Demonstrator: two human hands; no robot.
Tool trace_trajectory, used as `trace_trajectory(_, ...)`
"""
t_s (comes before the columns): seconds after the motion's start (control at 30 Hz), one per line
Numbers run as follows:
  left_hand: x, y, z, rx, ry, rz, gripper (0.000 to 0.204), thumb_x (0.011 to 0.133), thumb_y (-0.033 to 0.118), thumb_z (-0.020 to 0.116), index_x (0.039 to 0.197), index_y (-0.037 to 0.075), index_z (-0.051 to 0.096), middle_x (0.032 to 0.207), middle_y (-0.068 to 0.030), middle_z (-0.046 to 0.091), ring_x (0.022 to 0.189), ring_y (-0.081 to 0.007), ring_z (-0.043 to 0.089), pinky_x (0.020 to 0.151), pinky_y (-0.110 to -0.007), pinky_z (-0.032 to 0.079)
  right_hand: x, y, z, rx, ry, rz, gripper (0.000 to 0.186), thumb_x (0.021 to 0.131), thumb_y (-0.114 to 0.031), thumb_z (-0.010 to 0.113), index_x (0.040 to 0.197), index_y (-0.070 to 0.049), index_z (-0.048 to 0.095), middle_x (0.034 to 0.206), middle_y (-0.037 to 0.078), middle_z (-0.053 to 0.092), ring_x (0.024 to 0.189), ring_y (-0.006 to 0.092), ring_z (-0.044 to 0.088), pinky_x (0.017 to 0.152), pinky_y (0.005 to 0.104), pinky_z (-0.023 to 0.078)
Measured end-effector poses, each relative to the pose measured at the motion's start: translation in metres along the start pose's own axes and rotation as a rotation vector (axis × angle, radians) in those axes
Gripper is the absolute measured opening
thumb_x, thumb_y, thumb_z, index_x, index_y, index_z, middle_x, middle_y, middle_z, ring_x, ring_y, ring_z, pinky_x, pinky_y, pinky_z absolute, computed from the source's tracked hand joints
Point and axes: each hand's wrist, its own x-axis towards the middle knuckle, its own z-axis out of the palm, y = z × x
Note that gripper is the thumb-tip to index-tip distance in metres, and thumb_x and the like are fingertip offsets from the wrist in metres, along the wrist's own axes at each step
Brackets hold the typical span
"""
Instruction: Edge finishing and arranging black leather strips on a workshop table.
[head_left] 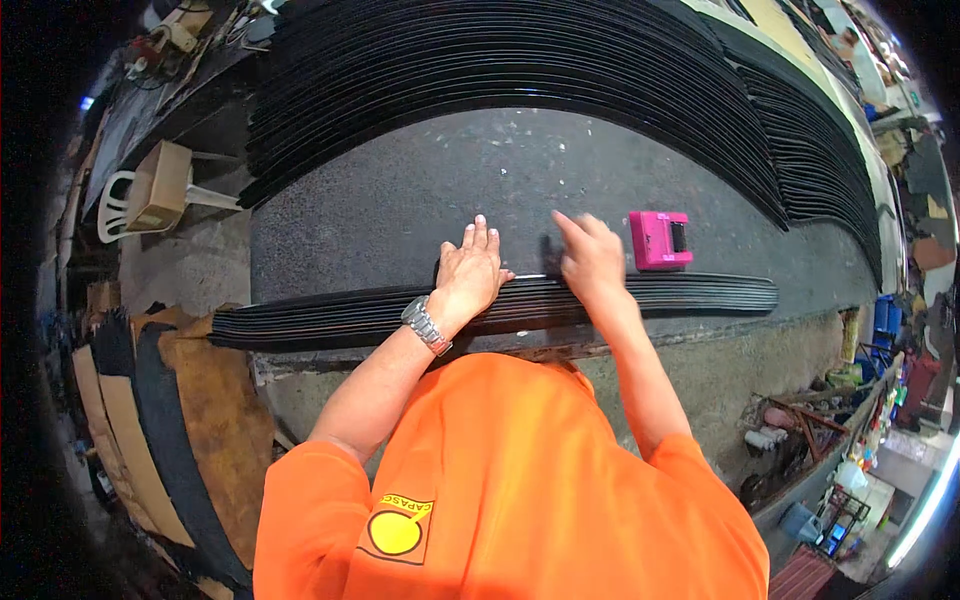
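My left hand (470, 270), a steel watch on its wrist, lies with fingers stretched over a long bundle of thin, stacked black strips (700, 294) along the near edge of the dark work table (420, 190). My right hand (595, 258) is at the bundle a little to the right, index finger extended and the other fingers loosely bent, slightly blurred, with nothing visible held in it. A pink box with a black roller or slot (655, 240) sits on the table to the right of that hand, just behind the strips.
Tall rows of black strips (500, 55) line the table's back and right. At left stand a white plastic chair (117, 200) with a cardboard box (160, 185) and, nearer, leaning brown and black sheets (210, 430). Assorted items and blue containers (885, 318) crowd the lower right.
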Motion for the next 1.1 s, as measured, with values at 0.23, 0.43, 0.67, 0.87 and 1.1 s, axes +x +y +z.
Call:
trace_trajectory(0.23,-0.001,-0.004,0.0,-0.051,0.017,0.001,0.066,0.097,0.038,0.059,0.145,-0.006,0.045,0.156,-0.0303,0.035,0.142,-0.0354,0.042,0.096,-0.052,0.043,0.075,-0.028,0.073,-0.24,-0.147,-0.039,0.048,0.079,-0.007,0.062,0.126,-0.012,0.064,0.105,0.009,0.06,0.102,0.0295,0.057,0.081,0.0431,0.044)
trace_trajectory(0.43,-0.008,-0.015,0.004,-0.152,0.067,0.053,0.059,0.098,0.03,0.057,0.144,-0.005,0.046,0.156,-0.028,0.036,0.142,-0.0311,0.043,0.093,-0.047,0.04,0.084,-0.014,0.057,-0.264,-0.211,-0.021,0.045,0.081,-0.007,0.061,0.125,-0.015,0.065,0.104,0.009,0.059,0.101,0.0281,0.057,0.082,0.0453,0.042)
trace_trajectory(0.67,-0.001,-0.006,0.003,-0.089,0.042,0.023,0.058,0.098,0.029,0.056,0.143,-0.006,0.047,0.156,-0.0277,0.038,0.141,-0.0307,0.045,0.092,-0.047,0.04,0.081,-0.037,0.063,-0.328,-0.325,-0.297,0.041,0.083,-0.012,0.06,0.123,-0.003,0.062,0.102,0.007,0.059,0.101,0.0247,0.056,0.083,0.0396,0.042)
trace_trajectory(0.87,-0.003,-0.013,0.0,-0.178,0.047,0.042,0.058,0.098,0.028,0.056,0.144,-0.005,0.048,0.155,-0.0279,0.038,0.141,-0.0307,0.045,0.093,-0.046,0.039,0.068,0.035,0.018,-0.436,-0.247,0.015,0.043,0.078,-0.006,0.064,0.121,-0.009,0.065,0.103,0.008,0.059,0.1,0.0279,0.058,0.08,0.0432,0.044)
trace_trajectory(1.1,-0.001,-0.009,-0.002,-0.044,-0.006,0.016,0.057,0.099,0.029,0.054,0.145,-0.004,0.046,0.156,-0.0281,0.036,0.141,-0.0319,0.045,0.094,-0.048,0.042,0.018,0.012,0.023,-0.504,-0.312,-0.1,0.046,0.081,-0.011,0.061,0.124,0.003,0.06,0.103,0.01,0.058,0.097,0.0258,0.056,0.078,0.0393,0.044)
